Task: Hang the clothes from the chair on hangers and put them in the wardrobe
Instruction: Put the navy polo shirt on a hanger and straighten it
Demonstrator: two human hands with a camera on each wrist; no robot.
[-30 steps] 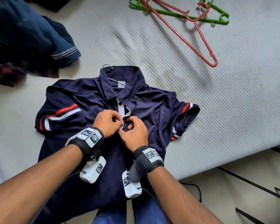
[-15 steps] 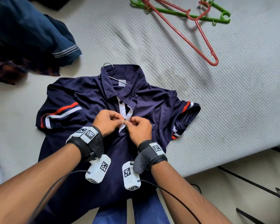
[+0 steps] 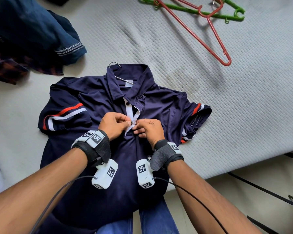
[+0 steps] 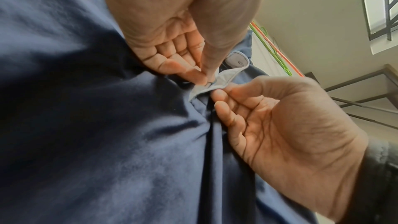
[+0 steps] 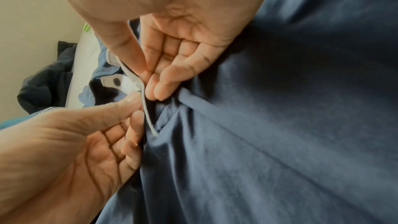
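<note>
A navy polo shirt point(image 3: 91, 98) with red and white sleeve stripes lies front-up on the mattress. A metal hanger hook point(image 3: 114, 63) sticks out of its collar. My left hand point(image 3: 127, 123) and right hand point(image 3: 138, 126) meet at the lower part of the white placket point(image 3: 134, 115). The left hand point(image 4: 204, 77) pinches the placket edge point(image 4: 226, 77) and a small dark button between thumb and forefinger. The right hand point(image 5: 148, 84) pinches the other side of the placket point(image 5: 147, 113). An upper button point(image 5: 116, 81) sits unfastened on the white strip.
A red hanger point(image 3: 215, 41) and a green hanger point(image 3: 193, 11) lie at the far right of the mattress point(image 3: 227, 115). A pile of dark clothes point(image 3: 24, 31) sits at the far left. Black metal bars point(image 3: 260, 191) cross the floor by the mattress edge.
Both hands have shifted slightly up the placket and tilted, now pinching it at a dark button. The shirt itself has not moved.
</note>
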